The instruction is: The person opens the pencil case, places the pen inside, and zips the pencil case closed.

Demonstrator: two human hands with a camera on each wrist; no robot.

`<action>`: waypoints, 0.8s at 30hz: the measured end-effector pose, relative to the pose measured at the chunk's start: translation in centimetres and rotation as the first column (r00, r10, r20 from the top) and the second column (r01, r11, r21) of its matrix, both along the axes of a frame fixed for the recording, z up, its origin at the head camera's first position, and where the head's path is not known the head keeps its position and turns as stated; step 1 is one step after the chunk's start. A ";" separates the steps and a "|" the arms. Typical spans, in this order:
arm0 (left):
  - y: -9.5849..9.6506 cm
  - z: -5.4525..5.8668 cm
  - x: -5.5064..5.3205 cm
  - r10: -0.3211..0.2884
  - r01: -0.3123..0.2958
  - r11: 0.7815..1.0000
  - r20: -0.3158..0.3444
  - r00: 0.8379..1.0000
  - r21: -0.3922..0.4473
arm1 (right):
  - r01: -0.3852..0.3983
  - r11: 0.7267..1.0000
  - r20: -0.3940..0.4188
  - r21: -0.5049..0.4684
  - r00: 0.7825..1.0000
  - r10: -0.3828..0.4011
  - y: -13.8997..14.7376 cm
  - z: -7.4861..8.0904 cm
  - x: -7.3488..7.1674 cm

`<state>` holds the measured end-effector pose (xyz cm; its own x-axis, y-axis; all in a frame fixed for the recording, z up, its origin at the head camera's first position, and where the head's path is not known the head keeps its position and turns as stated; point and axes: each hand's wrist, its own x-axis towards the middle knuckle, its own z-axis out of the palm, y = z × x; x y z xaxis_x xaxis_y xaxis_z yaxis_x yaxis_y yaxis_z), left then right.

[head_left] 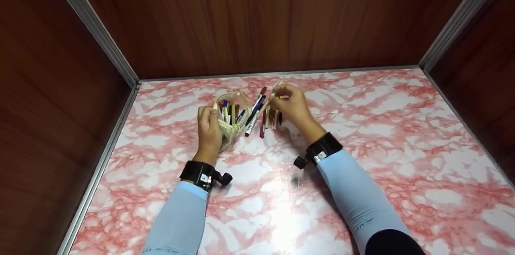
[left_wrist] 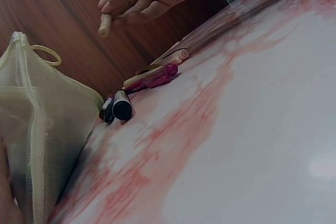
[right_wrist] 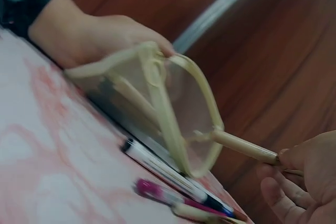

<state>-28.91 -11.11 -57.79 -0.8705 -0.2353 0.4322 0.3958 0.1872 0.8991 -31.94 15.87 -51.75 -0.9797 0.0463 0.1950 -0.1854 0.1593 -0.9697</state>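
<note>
Marbled red-and-white tabletop (head_left: 422,134) is carrying a pale mesh pouch (head_left: 228,131), standing between ten and eleven o'clock of the surface's middle. Loose pens (head_left: 256,107) are lying clustered at the pouch's three o'clock: dark-capped white marker (head_left: 252,124) just beside it, magenta pen (head_left: 263,126) farther out. Surface is reflecting bright glare toward six.

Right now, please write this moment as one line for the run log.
left hand: holds mesh pouch | right hand: pinches beige pen | inside pouch: pens | table: loose pens
</note>
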 end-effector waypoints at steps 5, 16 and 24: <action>-0.1 -0.2 -0.1 0.000 0.000 1.000 -0.007 1.000 -0.007 | -0.001 1.000 -0.021 -0.031 1.000 0.000 -3.0 -0.2 0.0; 0.0 -0.2 0.0 0.005 -0.005 1.000 -0.018 1.000 -0.005 | -0.099 0.958 -0.002 0.269 0.995 0.103 -8.5 -0.4 0.6; -0.3 0.0 0.2 0.007 -0.006 0.999 0.030 1.000 -0.033 | -0.209 0.886 0.003 0.414 0.974 0.228 -9.5 0.0 1.1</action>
